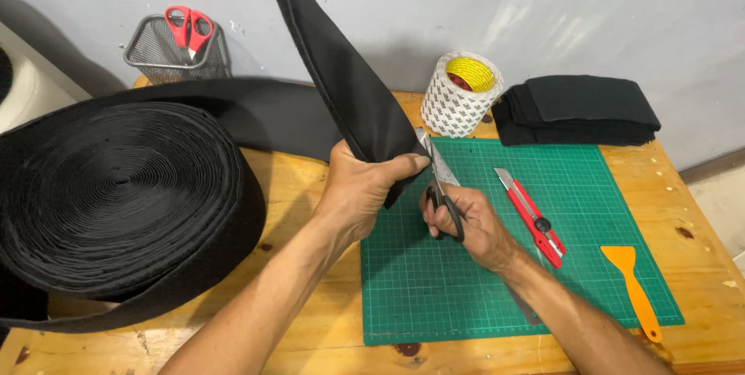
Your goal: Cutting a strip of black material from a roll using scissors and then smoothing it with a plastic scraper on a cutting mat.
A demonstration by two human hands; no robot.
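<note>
- Head view: the left hand [361,189] has its fingers [403,165] curled tight around a folded black felt strip [349,80], pinching the fold so the doubled length stands up stiff and tilted away above the knuckles, which keeps the edge taut for the blades.
- The right hand [466,223] has its fingers threaded through the black handles of the scissors [438,181] and closed around them; the blades point up and meet the strip just beside the left fingertips. I cannot tell how wide the blades stand.
- The strip runs back from the left hand to a big black felt roll [116,196] lying flat, well to the left of both hands.
- Under the right hand lies a green cutting mat [605,189] on the wooden table [698,212], sparing the wood.
- Just right of the right-hand fingers rests a red utility knife [531,216]; further right, an orange scraper [636,289].
- Beyond the fingers: a tape roll [462,95], stacked black cut pieces [578,111], and a mesh holder [167,53] with red scissors [188,29].
</note>
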